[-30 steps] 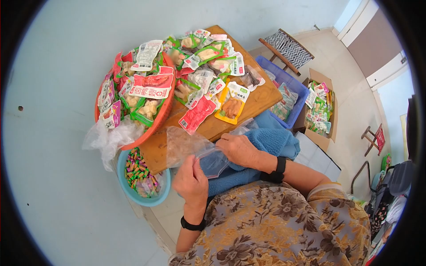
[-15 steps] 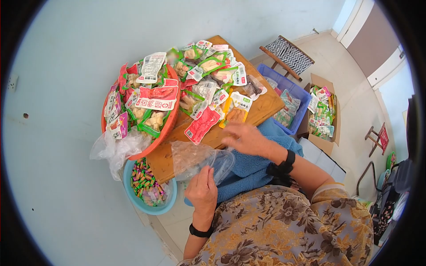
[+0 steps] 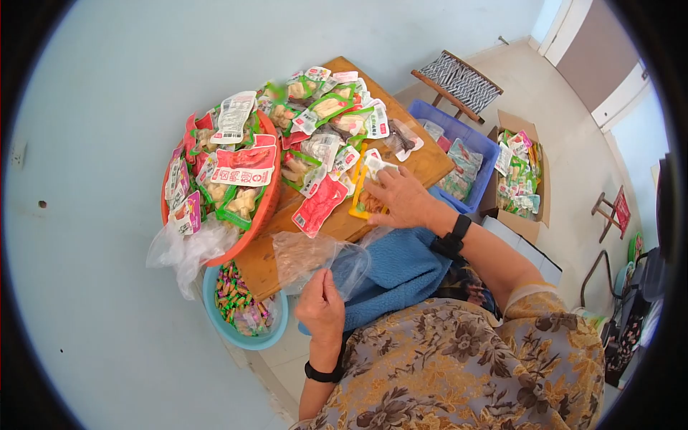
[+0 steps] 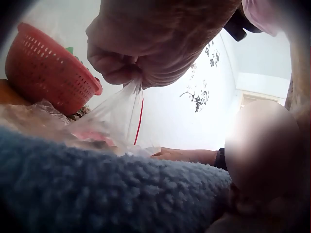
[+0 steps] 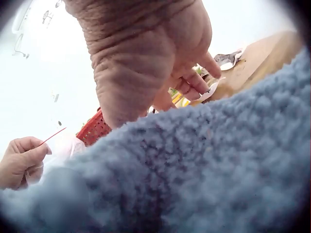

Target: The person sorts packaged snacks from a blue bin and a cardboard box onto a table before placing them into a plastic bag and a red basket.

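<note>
In the head view my left hand (image 3: pixel 320 307) pinches the edge of a clear zip bag (image 3: pixel 353 266) that hangs toward the table edge. The left wrist view shows the bag's film (image 4: pixel 112 116) gathered between finger and thumb, with a red line along it. My right hand (image 3: pixel 403 198) reaches over a yellow-edged snack packet (image 3: pixel 362 202) on the wooden table, its fingers spread across the packet and partly hiding it. In the right wrist view the fingers (image 5: pixel 193 87) point down at the yellow packet. A red packet (image 3: pixel 320 206) lies just left of it.
Snack packets fill a red basket (image 3: pixel 266 195) and cover much of the wooden table (image 3: pixel 423 168). A blue basin (image 3: pixel 213 301) of small wrapped sticks stands below. A blue fleece cloth (image 3: pixel 401 265) lies before me. At right are a purple crate (image 3: pixel 489 154), a carton (image 3: pixel 545 186) and a stool (image 3: pixel 459 79).
My right hand has let go of the zip bag and moved up and right onto the yellow packet. The left hand still holds the bag.
</note>
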Action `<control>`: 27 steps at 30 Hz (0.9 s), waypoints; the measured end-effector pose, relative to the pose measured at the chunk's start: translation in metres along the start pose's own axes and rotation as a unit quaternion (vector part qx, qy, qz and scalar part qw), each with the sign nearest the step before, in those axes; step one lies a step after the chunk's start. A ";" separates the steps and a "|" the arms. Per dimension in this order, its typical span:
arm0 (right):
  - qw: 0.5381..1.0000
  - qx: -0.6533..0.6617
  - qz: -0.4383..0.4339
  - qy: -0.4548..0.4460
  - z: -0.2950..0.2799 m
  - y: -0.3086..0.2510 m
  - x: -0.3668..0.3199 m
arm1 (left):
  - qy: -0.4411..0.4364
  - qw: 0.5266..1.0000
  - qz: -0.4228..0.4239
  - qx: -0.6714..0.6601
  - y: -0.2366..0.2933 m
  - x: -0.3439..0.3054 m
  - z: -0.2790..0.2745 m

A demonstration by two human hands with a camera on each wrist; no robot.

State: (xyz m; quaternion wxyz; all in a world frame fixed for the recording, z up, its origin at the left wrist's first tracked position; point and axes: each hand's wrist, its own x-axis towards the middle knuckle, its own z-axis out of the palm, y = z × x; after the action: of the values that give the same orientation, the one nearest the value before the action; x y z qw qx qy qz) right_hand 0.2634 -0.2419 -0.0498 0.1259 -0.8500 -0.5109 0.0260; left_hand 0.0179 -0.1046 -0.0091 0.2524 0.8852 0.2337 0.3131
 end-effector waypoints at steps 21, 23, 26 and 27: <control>0.997 0.041 -0.038 -0.054 -0.006 0.021 -0.024 | 0.036 0.998 -0.051 -0.014 0.002 0.015 -0.006; 0.997 0.040 -0.069 0.016 -0.008 0.023 -0.027 | 0.033 0.997 -0.070 0.000 0.003 0.019 -0.016; 0.984 0.020 -0.116 0.131 -0.010 0.026 -0.025 | 0.056 0.996 -0.036 0.058 0.002 0.028 -0.036; 0.975 -0.001 -0.132 0.179 -0.011 0.027 -0.024 | 0.089 0.993 -0.025 0.068 -0.001 0.030 -0.041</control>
State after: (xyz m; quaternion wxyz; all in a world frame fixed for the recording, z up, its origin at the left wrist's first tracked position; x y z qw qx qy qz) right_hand 0.2775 -0.2771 -0.0480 0.2168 -0.7658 -0.5882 -0.1437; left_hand 0.0105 -0.0742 0.0307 0.1776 0.8629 0.2978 0.3677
